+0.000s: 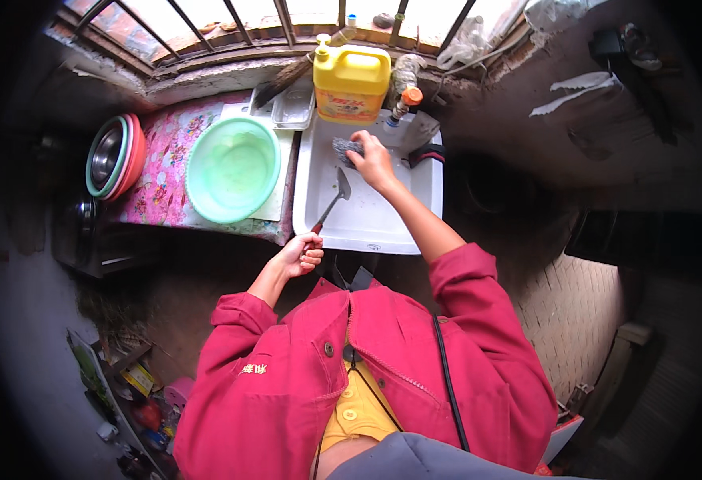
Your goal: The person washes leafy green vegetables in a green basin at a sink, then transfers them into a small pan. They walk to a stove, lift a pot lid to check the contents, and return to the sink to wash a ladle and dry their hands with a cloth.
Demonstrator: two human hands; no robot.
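My left hand (303,254) is closed round the handle of a metal spatula (344,185), near the front left rim of a white sink (381,228). The spatula's blade tilts up over the basin. Farther back, my right hand (376,159) grips a grey scouring pad (345,149) between thumb and fingers, above the sink and apart from the blade. Behind that hand, a tap with an orange handle (412,96) reaches over the back of the sink. A dark cloth (428,154) hangs on the sink's right rim.
A yellow detergent jug (351,81) stands at the sink's back edge. Left of the sink, a pale green plastic basin (234,171) rests on a table with a pink floral cover (162,174). Stacked bowls (111,157) lean at the table's left end. Window bars (282,21) run along the back.
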